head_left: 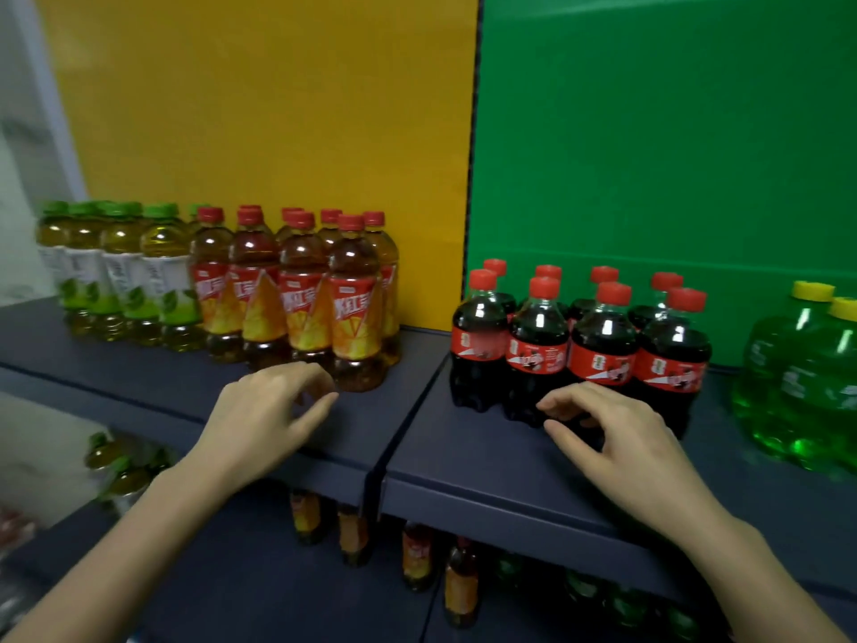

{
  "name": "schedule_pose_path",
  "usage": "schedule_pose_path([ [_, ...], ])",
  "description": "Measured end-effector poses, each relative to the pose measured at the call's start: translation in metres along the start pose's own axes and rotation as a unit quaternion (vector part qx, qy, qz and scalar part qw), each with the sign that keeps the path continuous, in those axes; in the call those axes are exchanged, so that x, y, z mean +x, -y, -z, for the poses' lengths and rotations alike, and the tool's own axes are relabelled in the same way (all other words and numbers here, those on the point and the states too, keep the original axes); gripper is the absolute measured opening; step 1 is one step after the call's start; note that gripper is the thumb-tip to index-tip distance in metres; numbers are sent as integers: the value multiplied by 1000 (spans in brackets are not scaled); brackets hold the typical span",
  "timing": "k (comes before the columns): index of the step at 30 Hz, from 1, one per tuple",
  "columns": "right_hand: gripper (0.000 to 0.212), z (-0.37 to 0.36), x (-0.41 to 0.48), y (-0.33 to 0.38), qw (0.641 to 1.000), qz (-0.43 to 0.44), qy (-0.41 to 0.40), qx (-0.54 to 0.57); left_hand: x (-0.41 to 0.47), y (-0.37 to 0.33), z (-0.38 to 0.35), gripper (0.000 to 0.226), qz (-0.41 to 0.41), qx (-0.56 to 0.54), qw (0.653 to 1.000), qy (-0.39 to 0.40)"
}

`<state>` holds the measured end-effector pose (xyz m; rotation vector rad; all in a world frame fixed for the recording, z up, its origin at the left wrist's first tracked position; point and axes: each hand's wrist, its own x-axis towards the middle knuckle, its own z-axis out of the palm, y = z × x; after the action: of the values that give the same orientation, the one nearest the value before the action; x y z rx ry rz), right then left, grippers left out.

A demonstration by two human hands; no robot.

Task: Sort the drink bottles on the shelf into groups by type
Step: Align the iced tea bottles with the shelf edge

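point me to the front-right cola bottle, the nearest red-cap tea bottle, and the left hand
front-right cola bottle (670, 364): head view, on its red label.
nearest red-cap tea bottle (354, 313): head view, on its orange-red label.
left hand (259, 420): head view, on the back of the hand.

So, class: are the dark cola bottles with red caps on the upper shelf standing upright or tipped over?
Upright. Every dark cola bottle with a red cap stands on its base on the dark blue shelf, cap pointing up; none lies on its side.
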<state>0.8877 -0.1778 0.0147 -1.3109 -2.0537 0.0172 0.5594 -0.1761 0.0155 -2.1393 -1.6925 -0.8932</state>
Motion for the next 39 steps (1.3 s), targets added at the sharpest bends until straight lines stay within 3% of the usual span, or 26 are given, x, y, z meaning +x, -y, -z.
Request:
schedule_pose_path([
  [9,16,-57,31,70,999,13,36,28,-36,90,32,40,27,-12,1000,2],
  [17,22,-113,60,140,999,-28,0,37,-43,180,54,32,-6,-19,999,27],
  [22,38,-131,75,165,997,-62,-15,32,-30,216,49,23,-14,-53,997,47],
  [34,85,-140,125,161,985,-155,-48,59,49,240,16,86,63,-262,960,77],
  [39,93,-145,149,152,973,-186,-41,128,84,242,7,98,99,-387,912,96],
])
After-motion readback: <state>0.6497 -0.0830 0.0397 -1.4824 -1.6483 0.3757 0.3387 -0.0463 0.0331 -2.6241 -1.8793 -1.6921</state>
